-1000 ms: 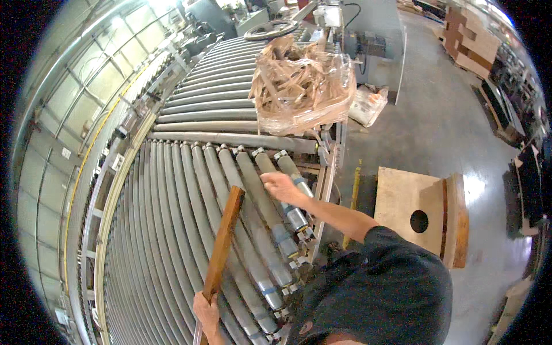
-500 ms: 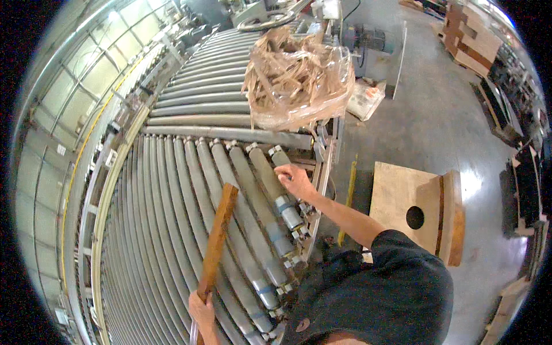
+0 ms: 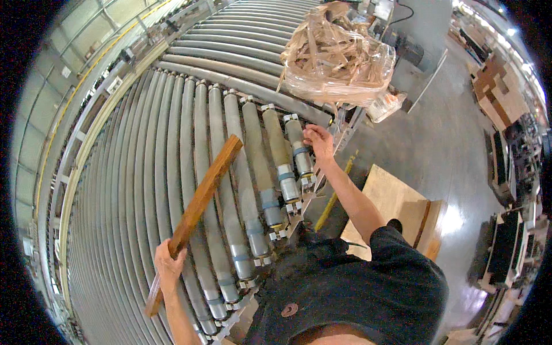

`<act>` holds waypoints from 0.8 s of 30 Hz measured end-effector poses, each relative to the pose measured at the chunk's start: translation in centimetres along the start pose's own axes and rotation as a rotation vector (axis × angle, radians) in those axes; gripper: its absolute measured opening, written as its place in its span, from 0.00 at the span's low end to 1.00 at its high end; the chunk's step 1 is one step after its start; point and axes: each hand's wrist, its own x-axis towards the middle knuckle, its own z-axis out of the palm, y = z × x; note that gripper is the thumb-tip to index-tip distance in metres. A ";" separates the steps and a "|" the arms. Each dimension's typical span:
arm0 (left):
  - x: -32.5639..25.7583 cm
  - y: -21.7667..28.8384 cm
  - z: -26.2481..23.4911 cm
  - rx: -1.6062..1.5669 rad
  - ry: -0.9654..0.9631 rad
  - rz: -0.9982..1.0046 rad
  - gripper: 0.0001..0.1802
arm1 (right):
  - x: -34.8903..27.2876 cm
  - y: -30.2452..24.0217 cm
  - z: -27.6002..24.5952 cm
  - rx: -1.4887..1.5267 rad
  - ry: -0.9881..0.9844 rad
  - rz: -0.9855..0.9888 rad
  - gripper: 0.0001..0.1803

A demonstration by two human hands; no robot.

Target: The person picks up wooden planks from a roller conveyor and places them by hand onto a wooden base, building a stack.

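In my left hand (image 3: pixel 169 260) is a long, narrow brown wooden board (image 3: pixel 208 192), gripped near its lower end with my fingers wrapped round it. The board slants up to the right above the grey conveyor rollers (image 3: pixel 198 144). My right hand (image 3: pixel 319 142) is beside the shortest roller (image 3: pixel 295 135) at the conveyor's right edge. Its fingers are loosely bent and a little apart, and nothing shows in them. I cannot tell whether the fingertips touch the roller. Several of the short rollers have blue bands near their ends.
A heap of crumpled brown paper in clear wrap (image 3: pixel 339 63) sits at the far right of the rollers. Right of the conveyor, a wooden box with a round hole (image 3: pixel 397 201) stands on the floor. Stacked cartons (image 3: pixel 499 92) are farther right.
My view has turned. My left hand and the board have moved left across the rollers, and the board leans more. My right hand has shifted to the outer side of the shortest roller.
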 end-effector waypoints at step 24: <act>4.6 11.7 4.7 -0.499 0.240 -0.102 0.19 | 2.4 -3.7 2.6 -0.436 0.212 0.101 0.40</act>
